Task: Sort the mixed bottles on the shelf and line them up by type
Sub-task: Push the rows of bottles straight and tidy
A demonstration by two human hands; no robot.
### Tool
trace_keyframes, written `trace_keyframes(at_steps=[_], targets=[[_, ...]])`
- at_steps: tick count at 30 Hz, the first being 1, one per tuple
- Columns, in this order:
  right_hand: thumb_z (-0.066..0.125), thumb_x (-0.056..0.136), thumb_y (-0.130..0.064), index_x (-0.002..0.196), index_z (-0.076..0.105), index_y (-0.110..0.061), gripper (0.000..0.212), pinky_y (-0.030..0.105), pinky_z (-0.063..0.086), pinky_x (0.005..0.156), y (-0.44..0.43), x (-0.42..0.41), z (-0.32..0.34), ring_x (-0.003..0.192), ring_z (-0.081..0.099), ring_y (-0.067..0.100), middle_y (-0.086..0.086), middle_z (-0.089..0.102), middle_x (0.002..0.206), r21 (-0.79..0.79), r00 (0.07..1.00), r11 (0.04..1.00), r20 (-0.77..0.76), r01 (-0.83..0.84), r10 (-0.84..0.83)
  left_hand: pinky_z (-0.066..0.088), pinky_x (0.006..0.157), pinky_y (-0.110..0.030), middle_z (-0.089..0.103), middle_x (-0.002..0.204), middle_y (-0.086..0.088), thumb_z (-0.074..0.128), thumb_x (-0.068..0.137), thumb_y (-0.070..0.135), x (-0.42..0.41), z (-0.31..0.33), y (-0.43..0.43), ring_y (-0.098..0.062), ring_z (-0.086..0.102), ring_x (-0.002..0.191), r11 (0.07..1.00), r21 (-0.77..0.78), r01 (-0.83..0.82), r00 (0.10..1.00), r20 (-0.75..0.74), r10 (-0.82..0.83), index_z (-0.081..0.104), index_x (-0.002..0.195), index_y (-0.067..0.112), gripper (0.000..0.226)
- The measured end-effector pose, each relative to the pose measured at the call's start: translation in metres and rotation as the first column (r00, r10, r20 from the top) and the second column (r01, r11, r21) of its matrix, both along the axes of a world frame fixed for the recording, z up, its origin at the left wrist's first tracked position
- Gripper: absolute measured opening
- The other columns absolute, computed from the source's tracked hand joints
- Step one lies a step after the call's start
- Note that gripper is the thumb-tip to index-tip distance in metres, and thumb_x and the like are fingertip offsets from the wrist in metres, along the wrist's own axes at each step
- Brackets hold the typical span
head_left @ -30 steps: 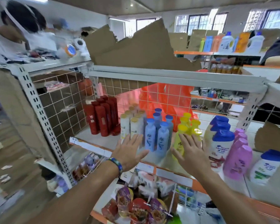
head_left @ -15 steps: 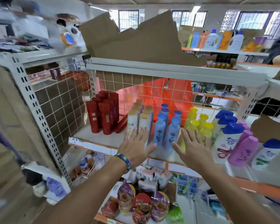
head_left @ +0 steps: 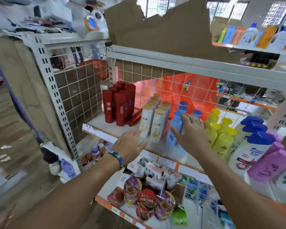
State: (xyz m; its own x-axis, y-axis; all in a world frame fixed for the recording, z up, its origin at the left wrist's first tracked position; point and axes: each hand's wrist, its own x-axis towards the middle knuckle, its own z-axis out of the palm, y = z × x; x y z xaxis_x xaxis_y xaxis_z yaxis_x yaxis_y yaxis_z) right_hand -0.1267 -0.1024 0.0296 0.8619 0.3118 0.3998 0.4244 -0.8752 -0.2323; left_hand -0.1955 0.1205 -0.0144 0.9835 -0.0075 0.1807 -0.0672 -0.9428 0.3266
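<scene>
Bottles stand in rows by type on the white shelf (head_left: 106,126): red bottles (head_left: 117,104) at the left, then white bottles with gold caps (head_left: 153,119), light blue bottles (head_left: 175,128), yellow bottles (head_left: 220,129), white pump bottles with blue tops (head_left: 248,146) and pink bottles (head_left: 269,162). One red bottle (head_left: 134,119) lies on its side. My left hand (head_left: 130,144) is flat and spread at the foot of the front white bottles. My right hand (head_left: 188,131) rests, fingers spread, against the front blue bottles, holding nothing.
A wire grid backs the shelf, with a perforated upright post (head_left: 56,100) at the left. Torn cardboard (head_left: 158,28) stands on the shelf above. Snack packets (head_left: 145,202) and small boxes fill the lower shelf. More bottles (head_left: 251,37) line a far shelf.
Both hands have moved forward into the shelf; the right one now touches the blue bottles and the left reaches the white ones. The view has shifted right and closer.
</scene>
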Motion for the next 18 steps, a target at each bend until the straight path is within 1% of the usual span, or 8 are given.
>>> trace_keyframes(at_steps=[3, 5, 8, 10, 12, 15, 18], targets=[[0.058, 0.094, -0.041, 0.139, 0.046, -0.01, 0.056, 0.047, 0.017, 0.119, 0.028, 0.013, 0.006, 0.138, 0.034, 0.03, 0.009, 0.046, 0.143, 0.025, 0.998, 0.997, -0.002, -0.068, 0.069, 0.021, 0.116, -0.034, 0.035, 0.151, -0.006, 0.037, 0.097, 0.05, 0.004, -0.003, 0.022, -0.022, 0.028, 0.139, 0.998, 0.052, -0.042, 0.999, 0.0, 0.042, 0.031, 0.146, 0.012, 0.062], [0.061, 0.092, -0.038, 0.135, 0.05, -0.009, 0.053, 0.044, 0.022, 0.117, 0.045, 0.026, 0.01, 0.135, 0.038, 0.031, 0.009, 0.05, 0.139, 0.043, 0.993, 0.993, 0.037, -0.111, 0.109, 0.017, 0.118, -0.037, 0.028, 0.154, -0.003, 0.033, 0.097, 0.052, 0.013, 0.001, 0.037, -0.02, 0.022, 0.143, 0.994, 0.071, -0.08, 0.997, 0.016, 0.079, 0.026, 0.148, 0.016, 0.063], [0.063, 0.091, -0.024, 0.131, 0.052, -0.003, 0.047, 0.038, 0.029, 0.109, 0.076, 0.05, 0.021, 0.128, 0.043, 0.035, 0.015, 0.053, 0.132, 0.092, 0.987, 0.983, 0.041, -0.156, 0.153, 0.011, 0.12, -0.04, 0.025, 0.156, -0.001, 0.029, 0.097, 0.053, 0.035, 0.012, 0.063, -0.018, 0.017, 0.145, 0.993, 0.076, -0.085, 0.994, 0.08, 0.079, 0.024, 0.149, 0.019, 0.062], [0.06, 0.09, -0.016, 0.132, 0.051, 0.0, 0.046, 0.033, 0.029, 0.108, 0.097, 0.065, 0.031, 0.129, 0.043, 0.034, 0.017, 0.052, 0.133, 0.148, 0.986, 0.975, 0.03, -0.165, 0.162, 0.01, 0.12, -0.041, 0.025, 0.156, -0.002, 0.029, 0.097, 0.053, 0.05, 0.021, 0.079, -0.019, 0.016, 0.145, 0.993, 0.089, -0.081, 0.989, 0.129, 0.069, 0.025, 0.149, 0.02, 0.062], [0.058, 0.091, -0.014, 0.135, 0.049, 0.0, 0.047, 0.032, 0.03, 0.108, 0.122, 0.085, 0.04, 0.13, 0.043, 0.032, 0.017, 0.049, 0.137, 0.177, 0.988, 0.972, 0.025, -0.152, 0.15, 0.009, 0.12, -0.041, 0.025, 0.157, -0.002, 0.03, 0.097, 0.053, 0.069, 0.031, 0.101, -0.02, 0.016, 0.145, 0.992, 0.097, -0.084, 0.982, 0.177, 0.066, 0.025, 0.149, 0.02, 0.062], [0.056, 0.093, -0.015, 0.14, 0.044, -0.001, 0.05, 0.035, 0.032, 0.109, 0.161, 0.118, 0.05, 0.132, 0.041, 0.032, 0.017, 0.045, 0.142, 0.151, 0.993, 0.982, 0.003, -0.117, 0.118, 0.008, 0.12, -0.041, 0.026, 0.156, 0.0, 0.028, 0.097, 0.054, 0.101, 0.044, 0.138, -0.02, 0.017, 0.146, 0.992, 0.105, -0.076, 0.969, 0.243, 0.048, 0.026, 0.149, 0.021, 0.062], [0.055, 0.095, -0.015, 0.143, 0.04, -0.001, 0.053, 0.034, 0.03, 0.11, 0.199, 0.15, 0.057, 0.136, 0.038, 0.032, 0.017, 0.041, 0.146, 0.08, 0.995, 0.994, -0.066, -0.071, 0.076, 0.009, 0.121, -0.042, 0.025, 0.157, 0.0, 0.023, 0.097, 0.055, 0.134, 0.058, 0.174, -0.019, 0.015, 0.146, 0.995, 0.1, -0.029, 0.961, 0.276, 0.001, 0.025, 0.149, 0.022, 0.062]])
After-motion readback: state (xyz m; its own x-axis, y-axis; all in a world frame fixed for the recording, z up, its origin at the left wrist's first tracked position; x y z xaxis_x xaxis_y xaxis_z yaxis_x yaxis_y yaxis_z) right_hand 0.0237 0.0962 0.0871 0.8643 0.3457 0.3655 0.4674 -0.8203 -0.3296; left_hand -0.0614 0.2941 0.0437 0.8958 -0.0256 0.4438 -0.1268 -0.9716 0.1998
